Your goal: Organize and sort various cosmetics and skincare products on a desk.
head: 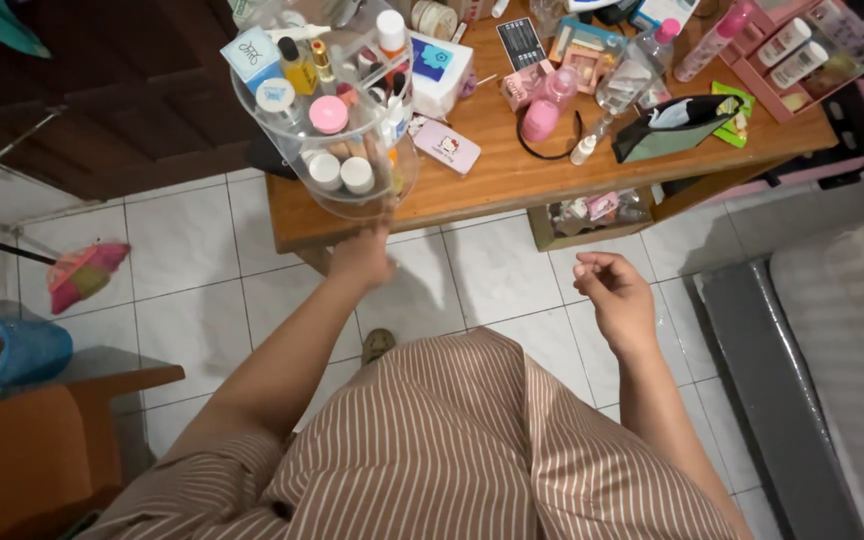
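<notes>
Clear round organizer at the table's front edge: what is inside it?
The clear round organizer holds small bottles, white-capped jars and a pink-lidded jar. Items behind and beneath these are covered. The left hand reaches its base; the right hand hovers empty.

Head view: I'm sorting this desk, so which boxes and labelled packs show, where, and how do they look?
Light blue box: square, on the clear organiser's upper left.
White box: blue and purple panel, right of the organiser.
Dark card: rectangular, pale print, behind.
Pink case: flat, rounded, near desk's front.
</notes>
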